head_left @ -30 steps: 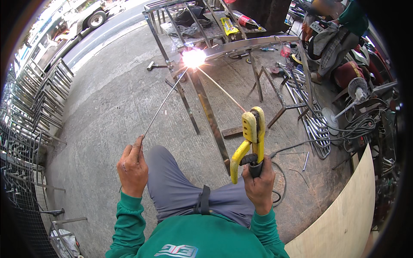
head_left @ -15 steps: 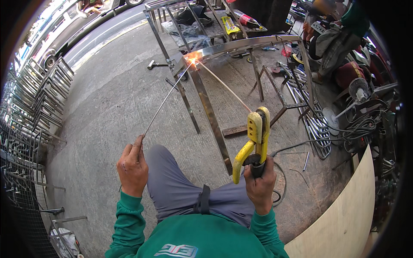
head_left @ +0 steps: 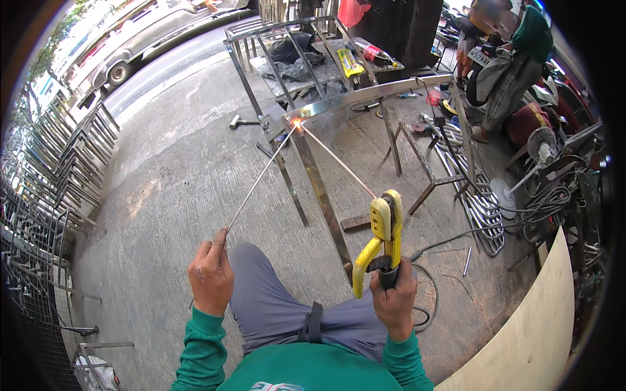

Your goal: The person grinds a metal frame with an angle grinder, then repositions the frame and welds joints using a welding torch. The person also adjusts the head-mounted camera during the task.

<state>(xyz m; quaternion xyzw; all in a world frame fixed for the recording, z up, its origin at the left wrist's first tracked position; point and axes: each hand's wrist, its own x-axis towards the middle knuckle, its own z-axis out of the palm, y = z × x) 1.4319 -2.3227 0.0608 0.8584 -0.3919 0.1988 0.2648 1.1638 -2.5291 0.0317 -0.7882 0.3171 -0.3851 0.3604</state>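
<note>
My right hand (head_left: pixel 394 301) is wrapped round the black handle of a yellow welding electrode holder (head_left: pixel 381 221). A thin welding electrode (head_left: pixel 339 160) runs from its jaws up to a corner of a metal frame (head_left: pixel 322 193). The corner glows orange where the electrode's tip meets it. Pinched between the fingertips of my left hand (head_left: pixel 212 277) is a thin metal rod (head_left: pixel 255 186), whose far end reaches the same glowing corner. One square-tube leg of the frame slants toward me between my hands, and a curved bar extends from the corner to the right.
A hammer (head_left: pixel 242 121) lies on the concrete left of the frame. Stacked metal frames (head_left: pixel 62 159) line the left side. To the right are bent tubes (head_left: pixel 471 202), cables (head_left: pixel 544 202), a fan (head_left: pixel 542 144) and a plywood sheet (head_left: pixel 521 326). Another person (head_left: pixel 521 72) stands at the back right.
The view has tipped upward, showing more of the street and the other person. The glow at the corner is smaller. Both hands keep their grips, with rod and electrode still at the corner.
</note>
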